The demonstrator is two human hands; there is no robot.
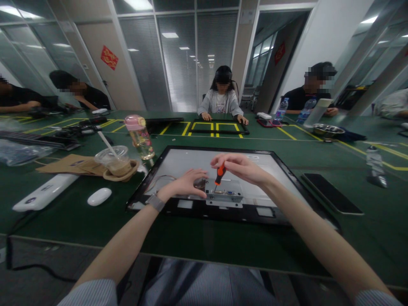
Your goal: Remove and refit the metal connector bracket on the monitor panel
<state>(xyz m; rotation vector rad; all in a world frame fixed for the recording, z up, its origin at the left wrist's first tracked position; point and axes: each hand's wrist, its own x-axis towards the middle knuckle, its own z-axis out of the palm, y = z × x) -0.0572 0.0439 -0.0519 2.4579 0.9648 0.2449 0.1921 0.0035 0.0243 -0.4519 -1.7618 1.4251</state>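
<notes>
A flat display panel (191, 157) with a black frame lies on the table before me. On its near side sits a grey metal bracket box (236, 197) with a row of ports facing me. My right hand (239, 166) grips an orange-and-black screwdriver (219, 173) from above, its shaft slanting down to the box near the ports. My left hand (185, 185), with thumb and fingers apart, is at the left end of the box. A small dark part shows between them; whether the hand touches the box I cannot tell. Thin wires (159, 180) run left of that hand.
To the left are a white power bank-like device (47, 193), a white mouse (99, 196), a plastic cup (114, 159) in a carrier, and a bottle (140, 136). A black phone (331, 193) lies right. Across the table, a person handles a black frame (219, 132).
</notes>
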